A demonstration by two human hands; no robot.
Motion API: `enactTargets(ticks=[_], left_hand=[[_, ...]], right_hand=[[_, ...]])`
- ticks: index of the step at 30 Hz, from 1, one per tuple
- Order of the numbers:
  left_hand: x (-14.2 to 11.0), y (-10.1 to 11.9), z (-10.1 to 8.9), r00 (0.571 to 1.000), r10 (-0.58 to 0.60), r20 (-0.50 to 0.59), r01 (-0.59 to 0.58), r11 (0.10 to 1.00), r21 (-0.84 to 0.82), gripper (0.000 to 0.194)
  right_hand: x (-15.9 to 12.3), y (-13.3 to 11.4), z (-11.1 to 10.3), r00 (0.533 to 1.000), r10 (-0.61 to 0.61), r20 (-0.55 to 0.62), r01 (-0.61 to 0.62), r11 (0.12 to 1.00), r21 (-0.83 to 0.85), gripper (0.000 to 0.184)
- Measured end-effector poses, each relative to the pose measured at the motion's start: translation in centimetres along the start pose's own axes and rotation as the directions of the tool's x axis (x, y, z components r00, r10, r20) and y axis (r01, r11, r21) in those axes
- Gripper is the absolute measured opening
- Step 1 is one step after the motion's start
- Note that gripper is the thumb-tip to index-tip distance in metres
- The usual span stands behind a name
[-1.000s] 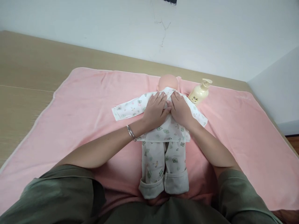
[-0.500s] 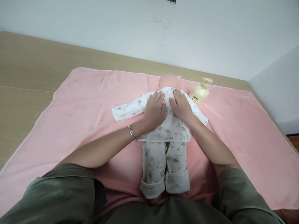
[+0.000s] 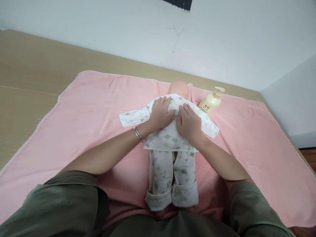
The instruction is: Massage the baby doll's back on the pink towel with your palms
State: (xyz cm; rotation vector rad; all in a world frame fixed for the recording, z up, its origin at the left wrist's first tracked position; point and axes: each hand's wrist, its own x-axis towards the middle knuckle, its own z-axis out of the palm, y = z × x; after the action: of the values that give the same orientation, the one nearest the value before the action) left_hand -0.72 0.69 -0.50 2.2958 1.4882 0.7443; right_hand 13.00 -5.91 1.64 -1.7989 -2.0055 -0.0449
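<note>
A baby doll lies stretched out, its smooth bald head [image 3: 178, 89] at the far end and no face showing. It wears a white printed top [image 3: 170, 138] with the sleeves spread to both sides, and matching trousers [image 3: 163, 171] with turned-up cuffs. Flat on the upper left of the top rests my left hand [image 3: 161, 113], its thumb pointing inward. My right hand [image 3: 189, 122] lies on the upper right part, palm down, fingers stretched out and close together. A narrow strip of fabric shows between the two hands. Neither hand grips anything.
Under the doll is a pink blanket [image 3: 98, 108], spread over a tan surface [image 3: 32, 65]. A cream pump bottle [image 3: 210, 101] stands tilted beyond the doll's right sleeve. Behind rises a pale wall [image 3: 123, 29] with cracks.
My right hand has slid a little down the top toward me. The left hand has shifted slightly outward, its thumb further apart. The view has tilted slightly.
</note>
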Motion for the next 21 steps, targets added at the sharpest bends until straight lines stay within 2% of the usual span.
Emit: enactTargets(ticks=[3, 6, 8, 11, 14, 16, 18, 21], left_hand=[[0.0, 0.5, -0.3, 1.000, 0.010, -0.002, -0.010, 1.000, 0.029, 0.058], [-1.5, 1.5, 0.0, 0.996, 0.065, -0.068, -0.061, 0.996, 0.059, 0.058], [-2.5, 2.1, 0.2, 0.991, 0.107, -0.075, -0.104, 0.994, 0.046, 0.057], [-2.4, 2.0, 0.0, 0.992, 0.122, -0.022, -0.122, 0.993, 0.008, 0.056], [-0.8, 0.9, -0.3, 0.995, 0.089, 0.034, -0.088, 0.996, -0.023, 0.057], [0.0, 0.3, -0.3, 0.997, 0.071, 0.025, -0.070, 0.997, -0.027, 0.057], [0.1, 0.2, -0.1, 0.997, 0.082, -0.014, -0.082, 0.997, -0.005, 0.055], [-1.2, 1.2, 0.2, 0.992, 0.112, -0.057, -0.109, 0.992, 0.059, 0.053]], right_hand=[[0.6, 0.3, -0.1, 1.000, 0.009, 0.024, -0.010, 1.000, 0.022, 0.052], [2.3, 1.8, 0.0, 0.993, 0.048, 0.107, -0.056, 0.996, 0.069, 0.057], [3.1, 2.3, 0.0, 0.987, 0.056, 0.151, -0.068, 0.995, 0.072, 0.060], [2.4, 1.6, -0.3, 0.985, 0.025, 0.170, -0.030, 0.999, 0.026, 0.061], [0.4, -0.2, -0.9, 0.980, -0.028, 0.196, 0.034, 0.999, -0.028, 0.062], [-0.5, -1.0, -1.2, 0.974, -0.056, 0.219, 0.067, 0.997, -0.041, 0.062], [-0.3, -0.9, -1.4, 0.970, -0.067, 0.235, 0.076, 0.997, -0.028, 0.061], [1.5, 0.6, -1.2, 0.966, -0.024, 0.256, 0.022, 1.000, 0.012, 0.061]])
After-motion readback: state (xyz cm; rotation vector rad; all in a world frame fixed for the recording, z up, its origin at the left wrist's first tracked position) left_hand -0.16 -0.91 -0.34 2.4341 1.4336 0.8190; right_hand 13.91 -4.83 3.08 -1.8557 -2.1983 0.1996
